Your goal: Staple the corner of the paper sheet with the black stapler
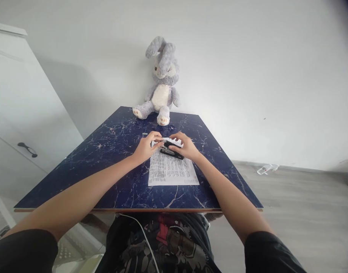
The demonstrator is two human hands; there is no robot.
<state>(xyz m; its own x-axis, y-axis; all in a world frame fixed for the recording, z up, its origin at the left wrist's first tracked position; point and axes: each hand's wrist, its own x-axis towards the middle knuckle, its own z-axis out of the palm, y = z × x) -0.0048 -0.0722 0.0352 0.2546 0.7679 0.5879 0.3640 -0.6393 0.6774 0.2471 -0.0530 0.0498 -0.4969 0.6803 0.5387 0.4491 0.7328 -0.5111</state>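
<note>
A black stapler [172, 153] lies over a printed sheet of paper [174, 173], its top tilted up from its base. My right hand [188, 148] grips the stapler's raised top from the right. From the left, my left hand [145, 148] pinches a small silvery strip [164, 139], which looks like a row of staples, close to the stapler's front end. Another small grey strip [145, 134] rests on the table just beyond my left hand. The fingers partly cover the stapler's inside.
The dark blue marble-patterned table [111, 189] narrows toward the wall. A grey plush rabbit [162, 94] sits at its far edge. On the left stands a white cabinet [20, 98]. A clear plastic item [267, 169] lies on the floor at right. A white cable [144, 235] crosses my lap.
</note>
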